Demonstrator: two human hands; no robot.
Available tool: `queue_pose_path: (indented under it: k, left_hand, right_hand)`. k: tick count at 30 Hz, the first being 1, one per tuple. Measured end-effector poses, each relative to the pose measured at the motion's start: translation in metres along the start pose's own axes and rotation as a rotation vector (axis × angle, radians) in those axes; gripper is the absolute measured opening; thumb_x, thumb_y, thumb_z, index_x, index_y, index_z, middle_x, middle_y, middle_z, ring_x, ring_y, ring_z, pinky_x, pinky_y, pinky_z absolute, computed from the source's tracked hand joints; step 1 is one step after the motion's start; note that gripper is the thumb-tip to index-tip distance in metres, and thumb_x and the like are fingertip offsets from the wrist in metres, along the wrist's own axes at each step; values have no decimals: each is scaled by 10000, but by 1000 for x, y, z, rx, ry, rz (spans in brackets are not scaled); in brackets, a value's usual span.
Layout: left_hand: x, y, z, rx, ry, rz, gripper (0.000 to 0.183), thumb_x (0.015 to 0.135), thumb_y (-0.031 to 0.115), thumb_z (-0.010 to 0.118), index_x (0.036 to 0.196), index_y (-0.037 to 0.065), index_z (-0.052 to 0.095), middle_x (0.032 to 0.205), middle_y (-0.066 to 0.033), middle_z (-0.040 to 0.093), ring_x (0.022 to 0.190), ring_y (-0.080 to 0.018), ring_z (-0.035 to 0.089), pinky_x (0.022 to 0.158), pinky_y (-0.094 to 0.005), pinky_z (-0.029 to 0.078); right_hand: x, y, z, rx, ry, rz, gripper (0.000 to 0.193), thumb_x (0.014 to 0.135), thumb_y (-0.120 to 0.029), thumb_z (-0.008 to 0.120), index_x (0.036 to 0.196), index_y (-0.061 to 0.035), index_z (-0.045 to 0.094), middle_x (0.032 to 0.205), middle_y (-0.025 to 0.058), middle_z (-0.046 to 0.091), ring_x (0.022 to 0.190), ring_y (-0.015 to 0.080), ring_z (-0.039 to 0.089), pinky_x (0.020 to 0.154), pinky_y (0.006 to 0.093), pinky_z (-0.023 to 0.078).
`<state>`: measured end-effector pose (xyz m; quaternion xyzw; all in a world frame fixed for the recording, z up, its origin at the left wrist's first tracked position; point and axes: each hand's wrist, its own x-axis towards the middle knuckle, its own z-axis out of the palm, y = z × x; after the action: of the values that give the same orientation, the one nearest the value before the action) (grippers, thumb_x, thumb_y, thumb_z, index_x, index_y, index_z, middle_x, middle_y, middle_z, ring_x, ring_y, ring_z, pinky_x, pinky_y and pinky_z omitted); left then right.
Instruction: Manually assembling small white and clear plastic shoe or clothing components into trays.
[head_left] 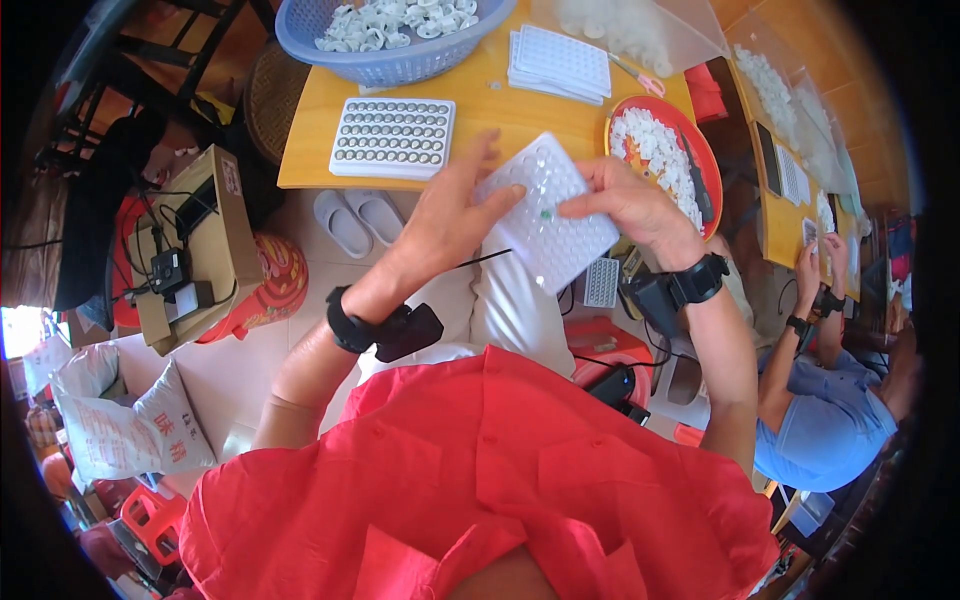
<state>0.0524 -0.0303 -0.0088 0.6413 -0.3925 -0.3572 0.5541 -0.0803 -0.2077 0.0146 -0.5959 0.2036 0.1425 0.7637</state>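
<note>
A white plastic tray (568, 238) with rows of round cells is held up at a tilt above my lap, off the table's near edge. A small green spot shows on its face. My right hand (640, 208) grips its right side, thumb on the face and fingers at the far edge. At the left corner, my left hand (452, 212) has its thumb over the tray, with the other fingers extended beside and partly behind it. A similar white tray (338, 172), filled with round metal-topped pieces, lies flat on the table to the left.
On the yellow table (300, 130) stand a blue basket (370, 68) of white plastic parts, a stack of white trays (560, 62), pink-handled scissors (645, 80) and a red round tray (716, 150) of small white pieces. A cardboard box (225, 235) stands left. A co-worker (825, 415) sits right.
</note>
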Motion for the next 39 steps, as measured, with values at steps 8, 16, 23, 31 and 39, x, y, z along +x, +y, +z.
queue_pose_path:
  k: [8, 16, 23, 31, 39]
  left_hand:
    - [-11, 15, 5, 30, 247, 244, 339, 843, 45, 543, 1171, -13, 478, 1161, -115, 532, 1009, -195, 559, 863, -312, 448]
    - [-21, -21, 19, 9, 132, 84, 139, 851, 52, 545, 942, -31, 610, 857, -70, 638, 792, -128, 600, 738, -270, 474]
    - [-14, -30, 24, 194, 221, 198, 138, 791, -3, 557, 920, -19, 601, 870, -143, 607, 790, -292, 596, 704, -343, 466]
    - [1, -42, 29, 414, 357, 453, 268, 745, -67, 565, 1004, -1, 568, 989, -153, 527, 881, -301, 545, 763, -352, 445]
    - [0, -61, 30, 479, 419, 513, 229, 741, -38, 593, 963, 14, 570, 937, -136, 544, 845, -310, 539, 717, -373, 448]
  right_hand:
    - [29, -29, 2, -1436, 818, -548, 202, 710, -87, 608, 909, -58, 585, 760, 160, 620, 660, 235, 635, 581, 311, 499]
    - [47, 27, 31, -1829, 692, -617, 301, 743, -247, 642, 881, -8, 521, 834, 65, 509, 783, 210, 550, 547, 285, 505]
    - [32, -2, 20, -1386, 689, -485, 516, 701, -273, 698, 1119, -35, 509, 1014, 126, 507, 974, 299, 511, 804, 390, 459]
    - [47, -8, -6, -1355, 493, -362, 688, 592, -217, 765, 1206, -79, 486, 1169, 163, 470, 1107, 345, 449, 935, 403, 386]
    - [47, -15, -7, -1365, 415, -358, 698, 590, -228, 739, 1227, -111, 476, 1183, 196, 445, 1102, 355, 441, 920, 424, 370]
